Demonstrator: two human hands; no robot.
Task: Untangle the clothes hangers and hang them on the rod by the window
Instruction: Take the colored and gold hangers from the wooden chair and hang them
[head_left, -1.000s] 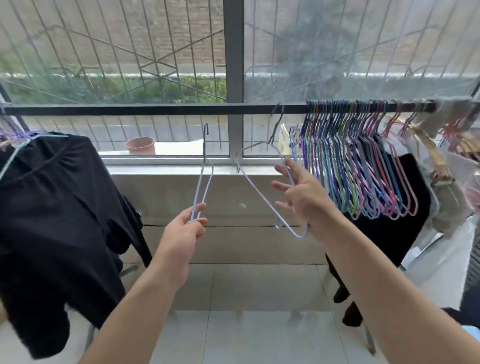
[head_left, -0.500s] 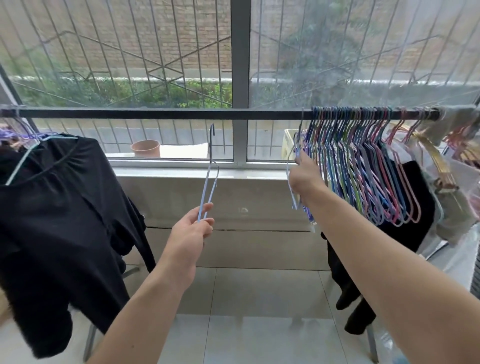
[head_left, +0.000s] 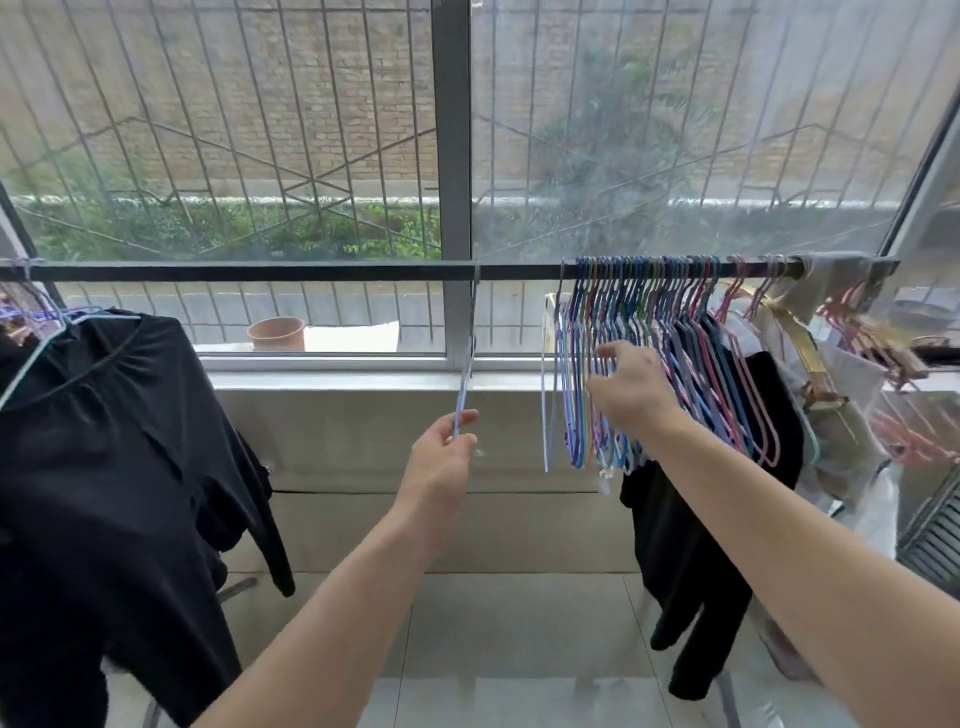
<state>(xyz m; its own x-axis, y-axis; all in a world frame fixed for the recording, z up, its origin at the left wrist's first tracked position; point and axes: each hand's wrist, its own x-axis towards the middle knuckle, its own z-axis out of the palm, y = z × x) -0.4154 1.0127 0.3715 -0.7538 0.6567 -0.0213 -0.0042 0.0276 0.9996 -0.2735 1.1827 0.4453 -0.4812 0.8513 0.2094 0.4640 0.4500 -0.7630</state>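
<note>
A dark rod (head_left: 260, 271) runs across the window. My left hand (head_left: 441, 457) pinches the lower end of a thin blue wire hanger (head_left: 466, 374), seen edge-on, its hook up at the rod near the window's middle post. My right hand (head_left: 631, 389) reaches into a dense row of coloured wire hangers (head_left: 675, 353) on the rod's right half, fingers spread and touching them. The leftmost pale blue hanger (head_left: 546, 395) of that row hangs just left of my right hand.
A black garment (head_left: 114, 467) hangs on a hanger at the left. More dark clothes (head_left: 685, 571) hang below the hanger row at the right, with pale items and pink hangers (head_left: 883, 374) beyond. A clay pot (head_left: 276, 332) sits on the sill. Tiled floor lies below.
My right hand hung its pale blue hanger at the row's left end, let go, and now touches the row. My left hand has raised its hanger so the hook reaches the rod.
</note>
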